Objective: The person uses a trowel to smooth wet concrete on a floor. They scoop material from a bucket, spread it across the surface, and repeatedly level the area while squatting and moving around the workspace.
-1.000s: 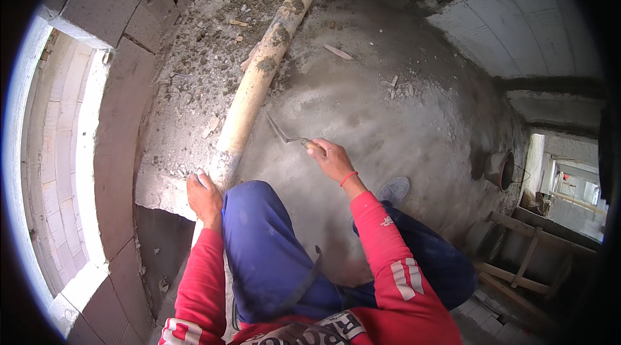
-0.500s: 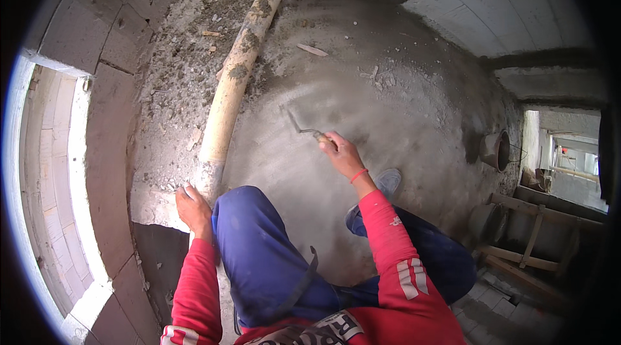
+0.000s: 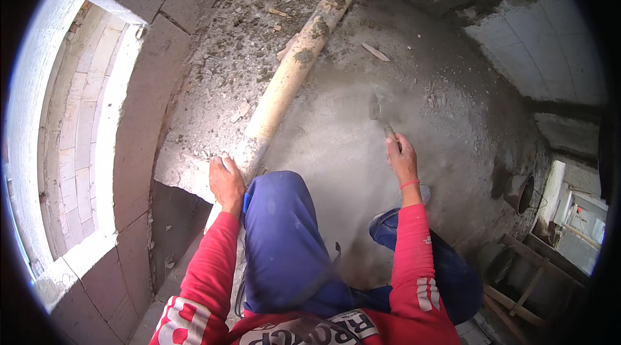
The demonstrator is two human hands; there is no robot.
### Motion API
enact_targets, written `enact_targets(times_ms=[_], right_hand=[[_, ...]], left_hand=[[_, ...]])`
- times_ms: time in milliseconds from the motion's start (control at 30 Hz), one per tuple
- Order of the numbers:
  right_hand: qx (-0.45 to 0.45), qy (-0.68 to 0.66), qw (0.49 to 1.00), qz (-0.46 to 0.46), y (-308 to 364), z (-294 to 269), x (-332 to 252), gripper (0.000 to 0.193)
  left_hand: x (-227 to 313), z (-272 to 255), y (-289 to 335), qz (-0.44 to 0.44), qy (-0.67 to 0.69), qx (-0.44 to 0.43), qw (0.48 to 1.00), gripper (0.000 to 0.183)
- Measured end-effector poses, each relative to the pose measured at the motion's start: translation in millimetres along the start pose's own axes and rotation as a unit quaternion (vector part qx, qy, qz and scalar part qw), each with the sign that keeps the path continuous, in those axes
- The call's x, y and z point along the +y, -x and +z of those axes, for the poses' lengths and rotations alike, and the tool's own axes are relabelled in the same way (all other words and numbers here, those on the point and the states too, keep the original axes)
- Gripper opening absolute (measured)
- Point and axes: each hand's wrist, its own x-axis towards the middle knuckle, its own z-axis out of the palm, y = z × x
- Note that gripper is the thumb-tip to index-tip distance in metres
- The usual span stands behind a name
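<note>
The person kneels on a fresh grey cement floor (image 3: pixel 336 151), in blue trousers and red sleeves. The right hand (image 3: pixel 402 159) is closed around the handle of a small trowel (image 3: pixel 378 111), whose blade lies on the wet surface at about one o'clock from the raised knee; the hand sits just behind it, knuckles up. The left hand (image 3: pixel 225 180) is well apart from the right, at about ten o'clock from the knee, fingers spread flat and pressed on the rough edge of the slab, gripping nothing. Just beside it, a long cement-spattered pole (image 3: pixel 296 67) runs from the hand's right edge away to twelve o'clock, parting the smoothed floor from a strip of loose rubble (image 3: pixel 239 54) against the block wall (image 3: pixel 139 93). A window opening (image 3: pixel 71 138) shows at nine o'clock. A small wooden sliver (image 3: pixel 376 52) lies beyond the trowel, near the pole. At four o'clock stand wooden trestle pieces (image 3: pixel 524 274) and a dark bucket (image 3: pixel 521 193), clear of the working area; nothing lies between the trowel and the floor ahead of it. Compared with half a second ago, the trowel sits slightly further out from the knee, and the left hand remains planted at the slab edge.
</note>
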Motion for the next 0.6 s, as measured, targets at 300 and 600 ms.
enact_targets(times_ms=[300,600], right_hand=[[-0.23,-0.174,0.955,0.071,43.1,171.6,-74.7,0.031],[-0.22,-0.011,0.975,-0.039,-13.9,189.2,-70.6,0.037]], left_hand=[[0.5,-5.1,-0.4,0.004,0.04,0.016,0.999,0.034],[7.7,-3.2,4.4,-0.012,0.066,0.031,0.997,0.032]])
